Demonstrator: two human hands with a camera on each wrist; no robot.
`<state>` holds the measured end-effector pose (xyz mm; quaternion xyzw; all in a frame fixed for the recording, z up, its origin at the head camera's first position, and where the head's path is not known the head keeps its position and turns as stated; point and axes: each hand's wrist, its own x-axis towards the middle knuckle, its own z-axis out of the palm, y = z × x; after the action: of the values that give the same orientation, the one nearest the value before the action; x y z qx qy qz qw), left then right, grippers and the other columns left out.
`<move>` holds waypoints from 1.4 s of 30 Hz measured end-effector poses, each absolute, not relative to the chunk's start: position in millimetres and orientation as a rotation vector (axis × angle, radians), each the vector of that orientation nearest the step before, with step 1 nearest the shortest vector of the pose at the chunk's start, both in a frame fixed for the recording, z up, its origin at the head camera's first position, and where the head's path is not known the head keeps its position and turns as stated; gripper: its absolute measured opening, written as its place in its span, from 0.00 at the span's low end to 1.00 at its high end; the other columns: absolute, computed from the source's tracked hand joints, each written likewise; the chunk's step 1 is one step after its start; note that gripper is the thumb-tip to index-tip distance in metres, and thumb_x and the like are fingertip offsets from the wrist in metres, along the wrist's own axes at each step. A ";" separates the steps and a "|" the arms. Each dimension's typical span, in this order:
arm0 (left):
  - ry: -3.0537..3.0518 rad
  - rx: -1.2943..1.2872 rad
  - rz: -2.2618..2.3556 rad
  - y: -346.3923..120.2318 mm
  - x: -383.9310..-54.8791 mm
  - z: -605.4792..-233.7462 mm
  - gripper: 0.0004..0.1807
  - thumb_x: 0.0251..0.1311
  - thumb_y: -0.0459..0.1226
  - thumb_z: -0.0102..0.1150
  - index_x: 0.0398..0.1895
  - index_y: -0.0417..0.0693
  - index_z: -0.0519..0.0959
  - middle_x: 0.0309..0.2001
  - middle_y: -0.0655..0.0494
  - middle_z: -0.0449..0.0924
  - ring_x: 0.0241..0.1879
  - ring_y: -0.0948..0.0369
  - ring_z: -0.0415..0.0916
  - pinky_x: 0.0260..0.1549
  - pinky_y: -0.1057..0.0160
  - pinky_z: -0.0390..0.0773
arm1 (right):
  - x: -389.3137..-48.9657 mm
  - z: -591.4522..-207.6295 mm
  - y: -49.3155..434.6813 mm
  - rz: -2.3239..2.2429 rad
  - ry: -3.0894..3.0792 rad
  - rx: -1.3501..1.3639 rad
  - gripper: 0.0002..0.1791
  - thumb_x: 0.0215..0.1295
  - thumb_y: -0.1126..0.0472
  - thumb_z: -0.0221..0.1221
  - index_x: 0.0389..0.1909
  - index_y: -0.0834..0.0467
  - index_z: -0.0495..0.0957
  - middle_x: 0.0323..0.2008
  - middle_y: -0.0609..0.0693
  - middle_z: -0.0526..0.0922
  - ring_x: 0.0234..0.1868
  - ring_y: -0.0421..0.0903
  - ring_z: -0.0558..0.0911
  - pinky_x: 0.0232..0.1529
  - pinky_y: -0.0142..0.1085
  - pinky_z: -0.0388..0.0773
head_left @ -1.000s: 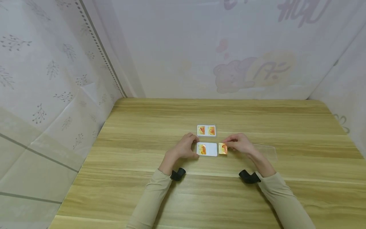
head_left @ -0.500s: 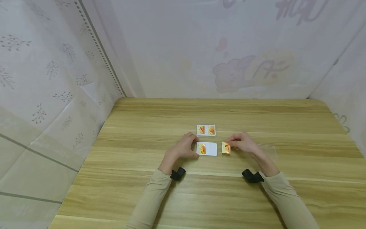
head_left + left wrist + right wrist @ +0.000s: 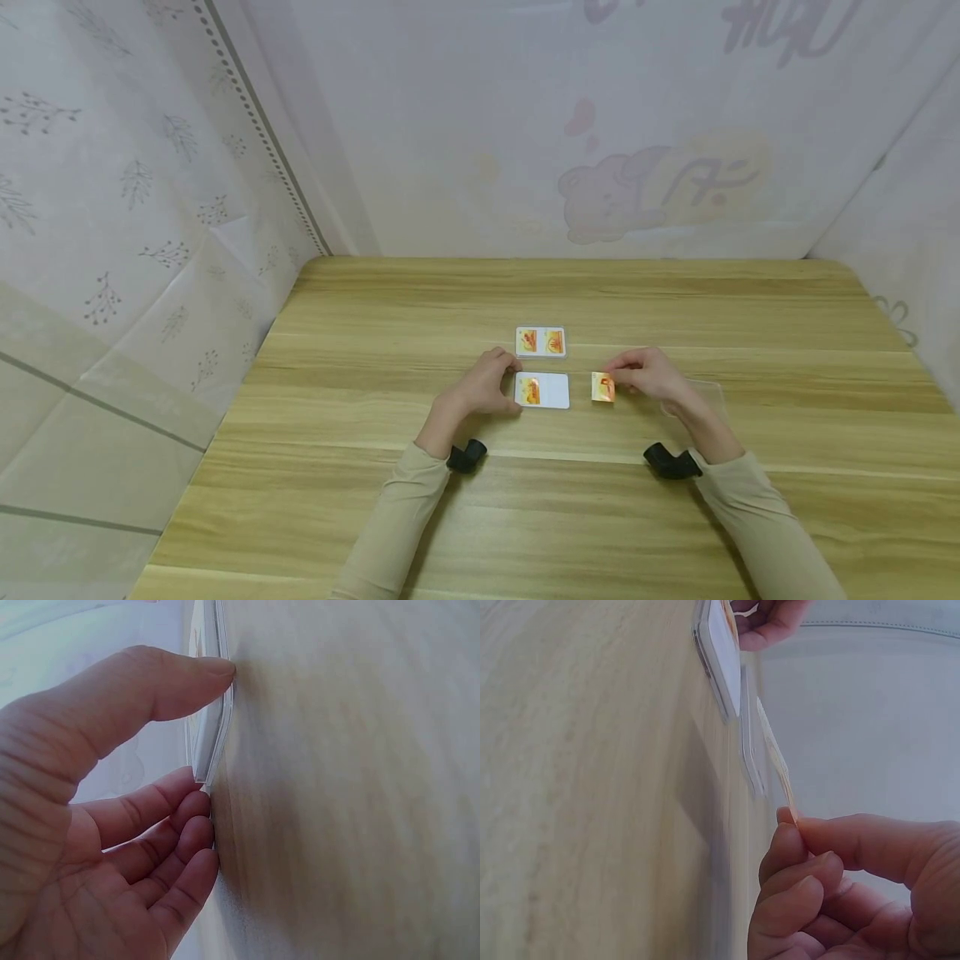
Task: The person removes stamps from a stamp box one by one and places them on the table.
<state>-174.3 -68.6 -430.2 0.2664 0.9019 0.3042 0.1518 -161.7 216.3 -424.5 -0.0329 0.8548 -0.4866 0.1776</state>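
Note:
My left hand (image 3: 483,386) holds the left end of a white card in a clear case (image 3: 555,391), thumb at its near edge and index finger at the far edge. An orange picture lies on the card's left half; the right half is plain white. In the left wrist view the case (image 3: 214,727) shows a clear rim beside the thumb. My right hand (image 3: 647,372) pinches a small orange picture card (image 3: 603,387) by its upper right corner, to the right of the case. The right wrist view shows this picture card (image 3: 775,750) edge-on, raised off the table between thumb and fingers.
A second cased white card (image 3: 541,342) with two orange pictures lies just beyond the first. Under the right wrist sits a clear plastic piece (image 3: 708,400), partly hidden. The wooden table (image 3: 555,533) meets curtains at the back and sides.
My right hand has moved right, carrying the small picture card away from the white card's edge. My left hand and the cased card have stayed in place.

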 end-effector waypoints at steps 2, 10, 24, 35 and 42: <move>2.587 0.761 0.873 -68.6 -174.3 -430.3 0.29 0.41 0.34 0.73 0.49 0.36 0.72 0.48 0.47 0.70 0.51 0.53 0.64 0.56 0.57 0.66 | -161.4 -424.1 218.0 -1.368 2.419 -0.091 0.12 0.63 0.67 0.55 0.42 0.72 0.79 0.32 0.52 0.80 0.30 0.44 0.72 0.29 0.33 0.72; 2.575 0.754 0.892 -69.2 -173.4 -430.4 0.29 0.41 0.33 0.73 0.49 0.35 0.72 0.47 0.48 0.69 0.51 0.53 0.64 0.55 0.57 0.66 | -160.4 -423.1 225.4 -1.355 2.432 -0.110 0.12 0.64 0.67 0.55 0.43 0.72 0.78 0.32 0.52 0.79 0.29 0.44 0.71 0.29 0.33 0.73; 2.574 0.772 0.901 -69.6 -173.6 -432.3 0.29 0.41 0.33 0.72 0.49 0.35 0.72 0.47 0.48 0.69 0.50 0.53 0.64 0.55 0.57 0.67 | -156.9 -421.6 233.3 -1.379 2.396 -0.062 0.14 0.65 0.66 0.55 0.45 0.72 0.77 0.34 0.53 0.79 0.30 0.44 0.71 0.29 0.33 0.73; 2.570 0.783 0.909 -69.1 -173.0 -430.5 0.29 0.41 0.33 0.72 0.49 0.34 0.72 0.47 0.48 0.69 0.51 0.52 0.64 0.55 0.57 0.67 | -155.9 -422.5 242.0 -1.373 2.415 -0.078 0.15 0.64 0.64 0.56 0.45 0.72 0.77 0.31 0.50 0.80 0.25 0.41 0.71 0.26 0.32 0.72; 2.586 0.772 0.892 -69.2 -175.2 -431.7 0.29 0.40 0.33 0.73 0.48 0.36 0.73 0.47 0.48 0.69 0.50 0.53 0.64 0.54 0.57 0.67 | -155.8 -422.5 246.0 -1.359 2.430 -0.065 0.14 0.64 0.65 0.56 0.45 0.72 0.78 0.33 0.52 0.80 0.28 0.42 0.72 0.28 0.32 0.73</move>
<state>-175.2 -69.2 -431.7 0.2686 0.8997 0.3103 0.1491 -155.8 246.0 -422.5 -0.0228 0.8587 -0.4802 0.1774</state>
